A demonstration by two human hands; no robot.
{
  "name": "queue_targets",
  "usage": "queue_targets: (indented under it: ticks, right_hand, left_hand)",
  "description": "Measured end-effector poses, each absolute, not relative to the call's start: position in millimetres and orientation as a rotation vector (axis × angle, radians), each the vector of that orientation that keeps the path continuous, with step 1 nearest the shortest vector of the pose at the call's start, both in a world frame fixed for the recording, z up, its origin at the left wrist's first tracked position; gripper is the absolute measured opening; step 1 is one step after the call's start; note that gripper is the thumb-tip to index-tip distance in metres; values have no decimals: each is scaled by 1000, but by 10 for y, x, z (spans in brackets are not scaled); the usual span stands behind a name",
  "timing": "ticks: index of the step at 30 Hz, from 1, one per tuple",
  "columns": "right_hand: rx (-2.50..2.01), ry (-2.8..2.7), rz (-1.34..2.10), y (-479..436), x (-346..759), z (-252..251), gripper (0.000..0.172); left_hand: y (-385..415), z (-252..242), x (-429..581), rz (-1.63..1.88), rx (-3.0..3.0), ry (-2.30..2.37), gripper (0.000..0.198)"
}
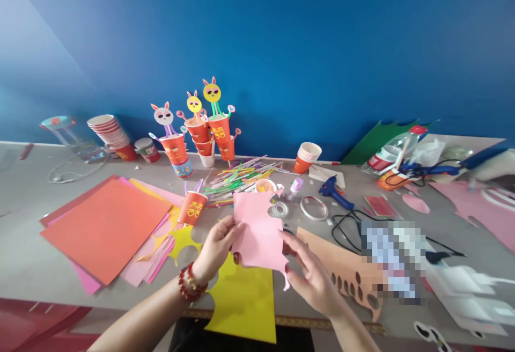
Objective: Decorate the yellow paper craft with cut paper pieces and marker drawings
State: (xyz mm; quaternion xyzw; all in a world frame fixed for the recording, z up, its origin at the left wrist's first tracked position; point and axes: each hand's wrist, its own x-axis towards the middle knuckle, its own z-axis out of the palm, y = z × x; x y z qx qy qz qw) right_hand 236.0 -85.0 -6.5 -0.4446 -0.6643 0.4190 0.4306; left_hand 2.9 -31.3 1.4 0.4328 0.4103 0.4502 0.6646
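A pink sheet (257, 228) with cut-out edges is held up over the front of the grey surface (24, 250), in front of a yellow sheet (245, 301). Its left edge is pinched between the thumb and fingers of the left hand (217, 244). The right hand (311, 274) is held partly open at the right edge, thumb and fingertips spread apart; whether the paper is touched by them cannot be told. To the left, coloured sheets (108, 223) are piled, with a red cup (192, 210) tilted just beside them. Beyond the pink sheet, straws (241, 177) are heaped loosely, and a blue glue gun (336, 193) is seen to the right.
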Motion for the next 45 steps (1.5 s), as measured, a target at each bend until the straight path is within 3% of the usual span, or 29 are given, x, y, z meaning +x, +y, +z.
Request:
queue_targets:
  ticks: [6, 13, 18, 20, 25, 29, 37, 40, 43, 45]
  right_hand:
    - [-1008, -1519, 1299, -839, 2287, -7, 30]
    - [-1074, -1635, 912, -759, 2194, 85, 7]
    - [-1043, -1643, 916, -806, 2205, 299, 15]
    - [-1087, -1576, 1010, -829, 2185, 330, 18]
    - [-1132, -1319, 1372, -808, 2081, 280, 30]
    - [-1129, -1298, 1479, -764, 2066, 253, 35]
    - [-1206, -1417, 1363, -703, 2064, 135, 36]
    - [-1252, -1552, 1233, -703, 2068, 135, 33]
    - [-1239, -1732, 1046, -712, 2078, 181, 29]
    - [-1190, -1854, 880, -719, 2081, 213, 25]
  left_hand:
    - [-291, -9, 27, 1034, 968, 967, 36]
    - [-320, 1, -35, 1026, 1009, 970, 35]
    - [-432, 206, -144, 1317, 1556, 970, 56]
    - [-476, 293, -173, 1254, 1815, 879, 66]
    - [-483, 356, -147, 924, 1800, 1068, 26]
    - [-384, 351, -126, 856, 1703, 1165, 27]
    - [-322, 236, -154, 763, 1632, 1156, 29]
    - [-316, 266, -160, 896, 1870, 1199, 18]
    - [-347, 350, -173, 1080, 2197, 1177, 28]
    - [-407, 398, -183, 1155, 2317, 1123, 16]
